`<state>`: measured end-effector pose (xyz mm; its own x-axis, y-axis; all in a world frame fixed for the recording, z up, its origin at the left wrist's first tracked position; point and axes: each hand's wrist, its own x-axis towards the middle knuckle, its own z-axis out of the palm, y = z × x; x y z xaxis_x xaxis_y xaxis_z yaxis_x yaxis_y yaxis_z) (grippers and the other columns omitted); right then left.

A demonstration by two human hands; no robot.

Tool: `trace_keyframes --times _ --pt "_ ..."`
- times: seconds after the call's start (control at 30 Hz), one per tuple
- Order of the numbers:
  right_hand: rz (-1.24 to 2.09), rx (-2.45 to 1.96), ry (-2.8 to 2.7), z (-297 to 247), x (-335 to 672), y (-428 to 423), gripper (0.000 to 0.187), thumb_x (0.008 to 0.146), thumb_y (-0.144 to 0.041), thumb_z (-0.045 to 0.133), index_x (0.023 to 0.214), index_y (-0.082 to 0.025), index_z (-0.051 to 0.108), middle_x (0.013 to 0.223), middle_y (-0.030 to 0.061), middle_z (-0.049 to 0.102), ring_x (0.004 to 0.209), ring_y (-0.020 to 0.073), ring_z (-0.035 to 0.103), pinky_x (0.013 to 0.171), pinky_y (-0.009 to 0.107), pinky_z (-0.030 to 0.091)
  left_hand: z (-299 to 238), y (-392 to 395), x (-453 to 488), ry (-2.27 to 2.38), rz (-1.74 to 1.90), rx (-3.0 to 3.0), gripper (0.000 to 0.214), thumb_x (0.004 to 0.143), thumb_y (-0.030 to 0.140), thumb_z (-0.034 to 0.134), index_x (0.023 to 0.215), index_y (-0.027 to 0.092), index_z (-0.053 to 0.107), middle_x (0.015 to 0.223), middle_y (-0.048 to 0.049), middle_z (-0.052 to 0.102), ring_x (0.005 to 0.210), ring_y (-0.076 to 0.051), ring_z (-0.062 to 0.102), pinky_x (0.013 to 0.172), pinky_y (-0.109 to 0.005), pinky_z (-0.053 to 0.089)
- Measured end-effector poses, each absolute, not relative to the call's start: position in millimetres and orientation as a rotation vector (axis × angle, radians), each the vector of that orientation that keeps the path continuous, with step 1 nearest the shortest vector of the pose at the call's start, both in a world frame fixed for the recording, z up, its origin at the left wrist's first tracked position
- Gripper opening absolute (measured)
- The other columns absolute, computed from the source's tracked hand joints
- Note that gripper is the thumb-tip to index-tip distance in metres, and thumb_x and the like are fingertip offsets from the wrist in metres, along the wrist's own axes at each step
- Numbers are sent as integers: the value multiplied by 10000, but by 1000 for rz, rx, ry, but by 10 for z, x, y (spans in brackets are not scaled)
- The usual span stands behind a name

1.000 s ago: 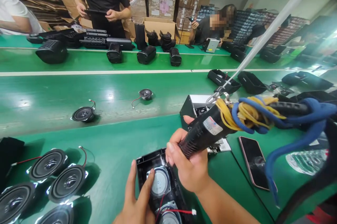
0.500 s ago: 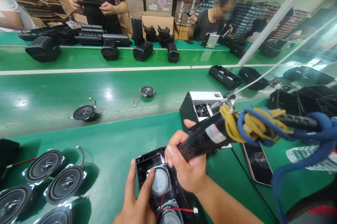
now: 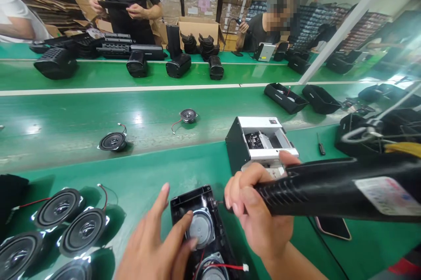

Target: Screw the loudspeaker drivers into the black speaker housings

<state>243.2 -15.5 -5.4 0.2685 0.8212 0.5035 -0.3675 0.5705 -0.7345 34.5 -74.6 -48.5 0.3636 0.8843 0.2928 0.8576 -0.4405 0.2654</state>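
Observation:
My right hand [image 3: 261, 210] is wrapped round a black electric screwdriver [image 3: 315, 183], which lies nearly level and points left. Its thin bit reaches the upper right edge of a black speaker housing [image 3: 187, 196]; whether a screw sits at the tip I cannot make out. Inside the housing, face down, are a round speaker [image 3: 200, 228] and a second speaker [image 3: 212, 273] with a red wire and white plug. My left hand [image 3: 151, 242] has its fingers spread at the housing's left side, the index fingertip at the upper speaker's rim.
Several loose speakers [image 3: 83, 231] lie at the left. Beyond my hands stands a white-and-black screw feeder [image 3: 266, 135]. A small screwdriver [image 3: 321, 146] and a phone [image 3: 335, 227] lie to the right. The green belt [image 3: 72, 113] carries two speakers. Co-workers stand across the line.
My right hand has moved right and the screwdriver has swung from slanting to nearly level. My left hand has shifted left, its fingers lifting from the housing's edge.

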Motion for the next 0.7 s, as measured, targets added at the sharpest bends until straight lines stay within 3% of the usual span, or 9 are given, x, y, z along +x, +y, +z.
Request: trace_keyframes --times 0.1,0.2,0.27,0.47,0.7 --pt "820 -511 -956 50 2511 -188 514 1097 -218 752 1497 -449 527 774 -108 622 518 121 562 549 285 563 -107 -255 447 1226 452 2814 363 1022 98 645 1252 294 846 1857 -113 413 1656 -454 472 1244 -710 539" --pt "802 -509 -941 74 2583 -229 526 1088 -195 749 1498 -444 533 767 -108 637 518 122 570 552 289 559 46 167 654 781 148 2955 118 1013 186 769 997 203 885 1776 -140 543 1667 -383 476 1376 -580 406" --pt "797 -523 -943 68 2628 -259 522 1088 -185 739 1495 -444 537 768 -108 639 515 120 571 553 286 564 11 326 765 627 56 3002 119 1002 245 820 929 185 891 1755 -157 566 1650 -358 507 1391 -500 375" --pt "803 -546 -922 49 2732 -346 496 1104 -216 744 1497 -439 537 763 -111 635 505 101 565 548 259 568 -120 476 841 539 -69 3016 173 1010 253 818 880 178 905 1707 -193 603 1603 -402 562 1312 -527 451" --pt "820 -601 -944 -7 2777 -404 485 1134 -228 680 1530 -439 495 777 -98 615 540 106 581 564 264 560 -44 497 811 500 -177 2919 292 1085 156 633 956 164 894 1648 -127 681 1483 -318 683 1187 -426 594"
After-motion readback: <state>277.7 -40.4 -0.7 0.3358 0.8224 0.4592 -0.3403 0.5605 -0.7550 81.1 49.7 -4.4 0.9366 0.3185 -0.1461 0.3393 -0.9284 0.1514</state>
